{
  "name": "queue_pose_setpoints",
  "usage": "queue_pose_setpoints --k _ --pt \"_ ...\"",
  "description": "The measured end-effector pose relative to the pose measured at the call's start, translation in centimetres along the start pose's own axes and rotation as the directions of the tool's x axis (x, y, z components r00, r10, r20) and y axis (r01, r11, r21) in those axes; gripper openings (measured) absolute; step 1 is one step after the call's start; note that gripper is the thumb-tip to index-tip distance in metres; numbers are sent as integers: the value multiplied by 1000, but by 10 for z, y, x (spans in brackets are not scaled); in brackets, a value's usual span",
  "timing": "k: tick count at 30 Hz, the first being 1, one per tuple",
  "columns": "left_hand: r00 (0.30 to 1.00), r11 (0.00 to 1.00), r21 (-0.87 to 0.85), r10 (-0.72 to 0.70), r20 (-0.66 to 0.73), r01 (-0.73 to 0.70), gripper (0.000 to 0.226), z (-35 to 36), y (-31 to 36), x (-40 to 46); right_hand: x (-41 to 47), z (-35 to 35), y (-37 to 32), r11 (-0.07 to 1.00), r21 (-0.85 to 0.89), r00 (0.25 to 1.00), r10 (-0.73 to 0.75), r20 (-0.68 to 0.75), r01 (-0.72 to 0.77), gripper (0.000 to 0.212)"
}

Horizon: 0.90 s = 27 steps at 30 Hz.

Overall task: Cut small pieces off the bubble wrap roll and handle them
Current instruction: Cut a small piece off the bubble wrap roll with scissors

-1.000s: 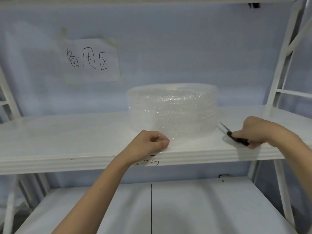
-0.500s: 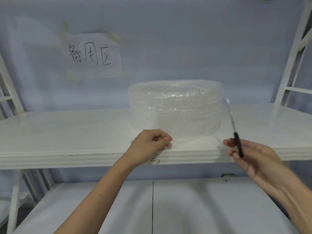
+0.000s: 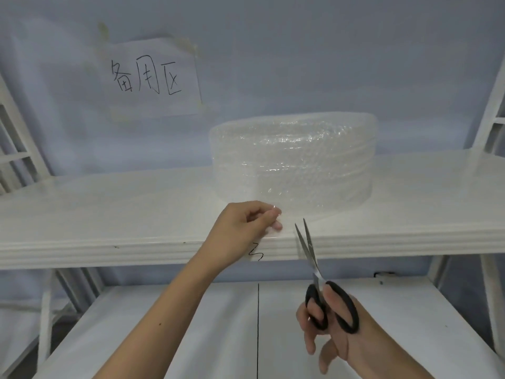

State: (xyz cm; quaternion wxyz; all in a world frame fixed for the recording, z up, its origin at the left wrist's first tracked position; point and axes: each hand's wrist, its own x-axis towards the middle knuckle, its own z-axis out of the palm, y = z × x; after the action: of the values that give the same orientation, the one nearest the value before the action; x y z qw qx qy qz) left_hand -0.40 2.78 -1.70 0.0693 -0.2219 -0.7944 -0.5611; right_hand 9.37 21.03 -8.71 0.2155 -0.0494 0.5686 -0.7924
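A clear bubble wrap roll [image 3: 293, 162] lies flat on the upper white shelf [image 3: 109, 214]. Its loose end comes forward to the shelf's front edge, where my left hand [image 3: 246, 225] pinches it between thumb and fingers. My right hand [image 3: 332, 332] is below and to the right, in front of the lower shelf, with fingers through the black handles of a pair of scissors [image 3: 314, 266]. The blades point up, slightly apart, and their tips reach the shelf's front edge just right of the pinched end.
A paper sign [image 3: 150, 77] with handwritten characters is taped to the pale wall behind. White frame posts [image 3: 492, 91] rise at both sides. A lower white shelf [image 3: 191, 324] with a black line down its middle sits under my hands.
My right hand lifted the scissors off the upper shelf, brought them down and leftward, and turned the blades upward toward the loose end. My left hand kept its pinch.
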Motion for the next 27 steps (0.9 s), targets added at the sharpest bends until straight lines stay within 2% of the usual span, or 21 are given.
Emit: queue_pose_setpoints --k 3,9,15,21,27 --pt "998 1000 7 -12 -57 12 10 0 -1 1 6 -3 6 999 8 998 46 52 -46 78" --pt "994 998 56 -9 -107 15 11 -5 1 1 21 3 4 999 -37 997 7 78 -4 73" --pt "998 999 3 -39 -55 39 11 -8 7 -3 32 11 3 997 -65 997 -41 65 45 54" --pt "997 995 -63 -74 -25 72 8 -10 9 -2 36 12 -4 990 -35 987 -136 87 140 49" --pt "996 994 -74 -84 10 85 12 -12 9 -4 36 13 -11 983 -121 988 -129 89 139 49"
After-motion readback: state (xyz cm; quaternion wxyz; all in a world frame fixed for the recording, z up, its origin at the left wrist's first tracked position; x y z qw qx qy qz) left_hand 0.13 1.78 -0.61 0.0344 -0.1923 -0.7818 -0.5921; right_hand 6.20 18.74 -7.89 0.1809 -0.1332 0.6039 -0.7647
